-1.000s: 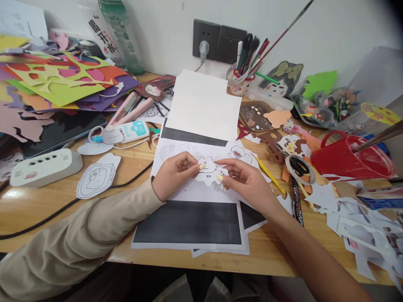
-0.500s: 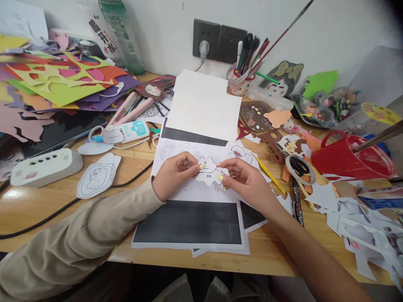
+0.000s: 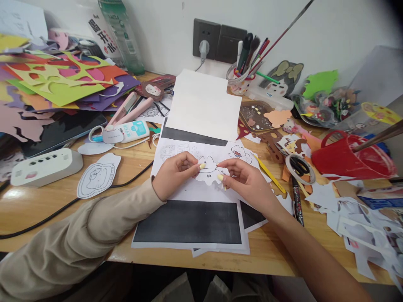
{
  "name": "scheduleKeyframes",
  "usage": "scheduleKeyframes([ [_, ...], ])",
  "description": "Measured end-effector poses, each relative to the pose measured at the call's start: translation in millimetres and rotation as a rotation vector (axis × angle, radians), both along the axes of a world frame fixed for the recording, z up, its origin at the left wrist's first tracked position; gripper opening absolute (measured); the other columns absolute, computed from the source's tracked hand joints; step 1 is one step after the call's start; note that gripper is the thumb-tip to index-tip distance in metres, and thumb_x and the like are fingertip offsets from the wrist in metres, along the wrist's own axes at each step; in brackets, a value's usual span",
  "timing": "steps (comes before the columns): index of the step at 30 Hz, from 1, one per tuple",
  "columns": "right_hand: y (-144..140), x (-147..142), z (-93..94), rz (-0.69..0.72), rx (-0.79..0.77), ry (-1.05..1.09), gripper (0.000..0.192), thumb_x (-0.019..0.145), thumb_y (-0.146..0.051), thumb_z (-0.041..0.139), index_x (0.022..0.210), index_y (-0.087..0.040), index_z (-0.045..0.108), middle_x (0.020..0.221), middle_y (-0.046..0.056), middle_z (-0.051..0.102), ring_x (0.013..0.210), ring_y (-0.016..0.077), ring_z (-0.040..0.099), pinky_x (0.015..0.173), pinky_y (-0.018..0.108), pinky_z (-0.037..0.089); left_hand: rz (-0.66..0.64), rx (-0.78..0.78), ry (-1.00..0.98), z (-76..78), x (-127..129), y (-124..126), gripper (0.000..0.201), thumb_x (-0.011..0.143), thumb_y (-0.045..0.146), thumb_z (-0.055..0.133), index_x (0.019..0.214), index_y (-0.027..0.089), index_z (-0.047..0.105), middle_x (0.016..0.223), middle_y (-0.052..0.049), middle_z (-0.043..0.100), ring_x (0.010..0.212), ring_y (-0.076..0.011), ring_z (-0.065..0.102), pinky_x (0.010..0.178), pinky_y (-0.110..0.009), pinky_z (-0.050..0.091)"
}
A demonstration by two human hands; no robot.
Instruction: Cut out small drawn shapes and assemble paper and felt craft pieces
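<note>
Over the middle of the counter (image 3: 40,203), white paper cutouts (image 3: 208,177) sit between the hands, above a printed sheet (image 3: 189,193); whether they touch it, I cannot tell. The left hand (image 3: 174,174) pinches their left end between thumb and fingers, and the right hand (image 3: 250,182) likewise grips their right end. Near the right hand, a slim yellow tool (image 3: 270,174) lies aslant, with a patterned marker (image 3: 297,201), a tape roll (image 3: 288,168) and a red cup (image 3: 330,154) farther right. White paper scraps (image 3: 362,237) crowd the right side down towards the front edge. Leftward, a cut-out drawing (image 3: 98,176) lies across a black cord (image 3: 133,179) near a white power strip (image 3: 47,165). Behind, a large blank sheet (image 3: 204,105) fills the centre. Bare wood opens at the left front; only a narrow strip separates the printed sheet from the front edge.
</note>
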State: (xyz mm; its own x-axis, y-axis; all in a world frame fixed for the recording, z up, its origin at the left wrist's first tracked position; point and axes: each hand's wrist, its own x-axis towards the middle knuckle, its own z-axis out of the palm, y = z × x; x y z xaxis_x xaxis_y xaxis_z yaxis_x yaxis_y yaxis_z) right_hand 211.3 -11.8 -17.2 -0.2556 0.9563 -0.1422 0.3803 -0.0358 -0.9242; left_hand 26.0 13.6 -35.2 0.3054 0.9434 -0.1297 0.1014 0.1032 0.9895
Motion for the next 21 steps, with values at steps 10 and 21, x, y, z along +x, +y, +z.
scheduleKeyframes([
  [10, -0.5, 0.1, 0.2, 0.011, 0.020, 0.004, 0.020, 0.074, -0.019, 0.049, 0.094, -0.020, 0.051, 0.080, 0.001, 0.051, 0.072, 0.0116, 0.049, 0.061, 0.024, 0.044, -0.002, -0.006, -0.004, 0.2, 0.1, -0.2, 0.013, 0.069, 0.022, 0.055, 0.068, 0.013, 0.047, 0.056, 0.003, 0.049, 0.056, -0.0060, 0.046, 0.056, -0.018, 0.036],
  [21, -0.9, 0.6, 0.0, 0.011, 0.018, 0.009, 0.021, 0.075, -0.020, 0.049, 0.096, -0.021, 0.050, 0.085, 0.001, 0.053, 0.072, 0.0106, 0.051, 0.062, 0.023, 0.044, -0.001, 0.001, -0.004, 0.1, -0.7, -0.7, 0.013, 0.069, 0.023, 0.055, 0.068, 0.012, 0.047, 0.056, 0.003, 0.049, 0.055, -0.0055, 0.046, 0.056, -0.017, 0.036],
])
